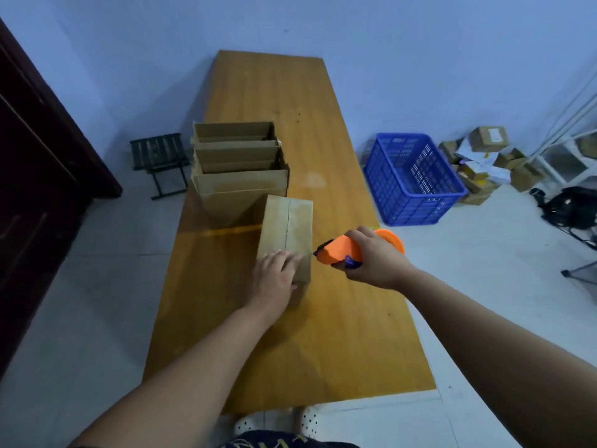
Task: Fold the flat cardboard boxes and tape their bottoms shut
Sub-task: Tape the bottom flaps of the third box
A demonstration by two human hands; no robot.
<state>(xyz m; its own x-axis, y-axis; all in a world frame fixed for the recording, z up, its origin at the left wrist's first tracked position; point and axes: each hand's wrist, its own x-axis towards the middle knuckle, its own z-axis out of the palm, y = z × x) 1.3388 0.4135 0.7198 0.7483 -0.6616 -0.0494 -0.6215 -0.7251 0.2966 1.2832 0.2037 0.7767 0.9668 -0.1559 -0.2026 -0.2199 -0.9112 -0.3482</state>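
A folded cardboard box (pixel 287 227) stands bottom-up in the middle of the wooden table (pixel 323 334), its centre seam covered by a strip of clear tape. My left hand (pixel 274 279) presses flat on the box's near end. My right hand (pixel 378 257) grips an orange tape dispenser (pixel 339 250) whose blade end sits just off the box's right near corner. Behind the box stand three folded boxes (pixel 239 163) in a row with their tops open.
A blue plastic crate (pixel 413 179) sits on the floor right of the table, with a pile of small parcels (pixel 484 160) beyond it. A dark folding stool (pixel 161 163) stands to the left, near a dark door. A black object with cables lies at far right.
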